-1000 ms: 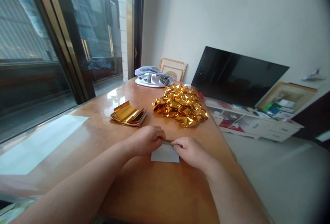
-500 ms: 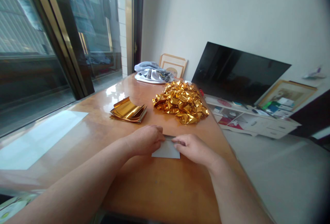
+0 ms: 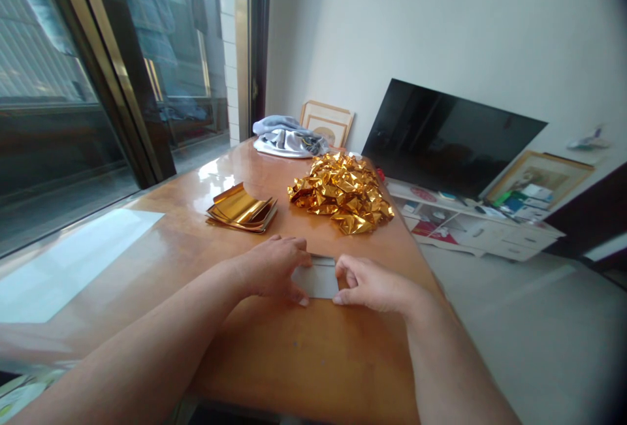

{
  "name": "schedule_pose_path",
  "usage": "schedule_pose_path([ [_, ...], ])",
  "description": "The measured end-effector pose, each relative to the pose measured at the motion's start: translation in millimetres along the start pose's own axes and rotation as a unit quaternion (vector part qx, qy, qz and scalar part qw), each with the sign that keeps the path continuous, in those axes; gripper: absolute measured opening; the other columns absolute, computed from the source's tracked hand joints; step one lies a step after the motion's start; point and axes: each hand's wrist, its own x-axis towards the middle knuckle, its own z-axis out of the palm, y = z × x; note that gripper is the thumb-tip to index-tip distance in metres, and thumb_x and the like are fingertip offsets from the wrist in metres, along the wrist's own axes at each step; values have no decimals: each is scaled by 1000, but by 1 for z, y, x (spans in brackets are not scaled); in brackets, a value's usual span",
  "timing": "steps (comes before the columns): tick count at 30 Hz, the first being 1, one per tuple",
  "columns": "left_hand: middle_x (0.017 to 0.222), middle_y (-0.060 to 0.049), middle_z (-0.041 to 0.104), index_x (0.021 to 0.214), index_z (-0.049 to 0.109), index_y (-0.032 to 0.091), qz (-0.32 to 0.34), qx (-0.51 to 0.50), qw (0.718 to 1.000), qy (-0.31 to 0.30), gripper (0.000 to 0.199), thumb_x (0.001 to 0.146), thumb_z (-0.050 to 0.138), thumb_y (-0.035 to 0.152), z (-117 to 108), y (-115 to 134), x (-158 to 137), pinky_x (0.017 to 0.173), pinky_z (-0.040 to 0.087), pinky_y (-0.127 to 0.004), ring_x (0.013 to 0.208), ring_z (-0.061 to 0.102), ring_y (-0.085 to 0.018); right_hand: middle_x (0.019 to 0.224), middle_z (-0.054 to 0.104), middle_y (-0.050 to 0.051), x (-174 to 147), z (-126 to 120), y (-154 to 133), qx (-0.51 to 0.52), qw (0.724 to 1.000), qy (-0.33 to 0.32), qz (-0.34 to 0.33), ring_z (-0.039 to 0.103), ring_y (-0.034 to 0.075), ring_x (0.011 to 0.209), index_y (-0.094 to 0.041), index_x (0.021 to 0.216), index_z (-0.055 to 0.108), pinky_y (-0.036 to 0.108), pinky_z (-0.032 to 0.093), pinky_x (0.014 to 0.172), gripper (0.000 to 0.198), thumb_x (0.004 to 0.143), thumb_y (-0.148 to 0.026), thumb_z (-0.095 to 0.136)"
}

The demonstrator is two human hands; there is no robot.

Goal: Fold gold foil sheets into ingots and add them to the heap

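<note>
A small sheet of paper (image 3: pixel 322 281) lies on the wooden table (image 3: pixel 264 353) in front of me, pale side up, with a fold line across its far part. My left hand (image 3: pixel 280 268) grips its left edge, thumb at the near corner and fingers at the far one. On the right edge, my right hand (image 3: pixel 365 281) is closed with curled fingers, its thumb at the near corner. Beyond the left hand sits a stack of gold foil sheets (image 3: pixel 240 208), the top one curling up. A heap of folded gold foil pieces (image 3: pixel 343 191) lies beyond the right hand.
Folded clothes (image 3: pixel 289 138) rest at the table's far end, near leaning picture frames (image 3: pixel 327 121). A large television (image 3: pixel 448 138) stands on a white cabinet (image 3: pixel 484 232) to the right. A glass sliding door (image 3: pixel 186 72) is on the left. The table's right edge runs beside my right arm.
Both hands have shifted from the paper's far edge to its sides, and the thumbs have come down to the near corners. The far strip now shows a fold line.
</note>
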Motion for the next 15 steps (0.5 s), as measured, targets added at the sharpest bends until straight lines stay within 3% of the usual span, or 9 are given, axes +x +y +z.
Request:
schedule_pose_path([
  [7, 107, -5, 61, 115, 68, 28, 15, -28, 999, 4, 53, 71, 77, 57, 3, -6, 2, 80, 44, -32, 100, 59, -26, 84, 62, -1, -3, -5, -4, 16, 1000, -1, -3, 55, 15, 73, -20, 95, 59, 24, 41, 65, 24, 80, -34, 71],
  [11, 108, -5, 60, 113, 68, 27, 20, -46, 999, 4, 45, 76, 74, 53, 3, -9, 2, 80, 45, -31, 99, 59, -24, 85, 61, 0, -6, -7, -2, 1, 999, 41, 5, 55, 15, 75, -20, 94, 59, 24, 40, 65, 16, 81, -26, 66],
  [15, 109, -5, 60, 113, 68, 28, 23, -51, 998, 10, 43, 79, 71, 53, 4, -11, 3, 81, 45, -30, 100, 59, -24, 83, 60, -1, -6, -6, -2, -1, 998, 58, -8, 55, 14, 73, -21, 101, 59, 24, 39, 65, 22, 80, -22, 66],
])
